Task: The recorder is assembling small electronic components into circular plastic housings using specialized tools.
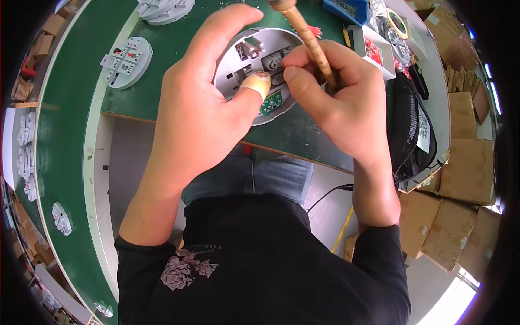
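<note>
A round grey plastic housing (261,116) is tilted over the workbench, gripped at its left side by my left hand (203,103). Pale yellow tape wraps that thumb, which presses inside the housing. A green circuit board (272,103) and dark fittings show within the shell. My right hand (346,97) is closed around a tan, stick-like tool (307,38) that looks tape-wrapped and slants up between the fingers. Its thumb and forefinger pinch together at the housing's right side; whether something small is between them is hidden.
Round grey assemblies (129,62) lie on the green bench (162,65) at left, with others behind. At right are a blue bin (349,8), a white tray (374,54) of red parts, a tape roll (397,24) and a black bag (409,124). Cardboard boxes (463,168) stand beyond.
</note>
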The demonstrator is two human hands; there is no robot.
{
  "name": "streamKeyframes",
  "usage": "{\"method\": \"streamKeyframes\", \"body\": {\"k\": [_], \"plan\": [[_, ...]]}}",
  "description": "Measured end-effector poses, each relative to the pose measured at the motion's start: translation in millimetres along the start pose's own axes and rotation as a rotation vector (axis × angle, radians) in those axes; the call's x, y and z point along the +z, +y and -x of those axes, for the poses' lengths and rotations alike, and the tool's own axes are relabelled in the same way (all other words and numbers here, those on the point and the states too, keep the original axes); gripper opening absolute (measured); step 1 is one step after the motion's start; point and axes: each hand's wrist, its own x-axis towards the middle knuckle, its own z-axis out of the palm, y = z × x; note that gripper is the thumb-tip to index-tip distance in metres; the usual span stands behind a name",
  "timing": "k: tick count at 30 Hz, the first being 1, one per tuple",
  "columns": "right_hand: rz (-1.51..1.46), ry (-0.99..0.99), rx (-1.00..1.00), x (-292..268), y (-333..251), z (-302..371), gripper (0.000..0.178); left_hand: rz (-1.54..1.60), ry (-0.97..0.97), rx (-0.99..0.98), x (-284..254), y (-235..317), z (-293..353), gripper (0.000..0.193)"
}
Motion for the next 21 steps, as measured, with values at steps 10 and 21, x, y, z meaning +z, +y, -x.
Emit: {"method": "streamKeyframes", "body": {"k": [10,21], "plan": [[0.100,0.042,-0.145,6.2,5.5,3.3,0.013,-0.227,0.017,0.121,-1.3,6.7,5.6,0.046],[0.274,-0.301,0.073,-27.5,-50.4,-23.8,0.021,-0.438,-0.065,0.140,0.1,1.8,7.6,0.044]]}}
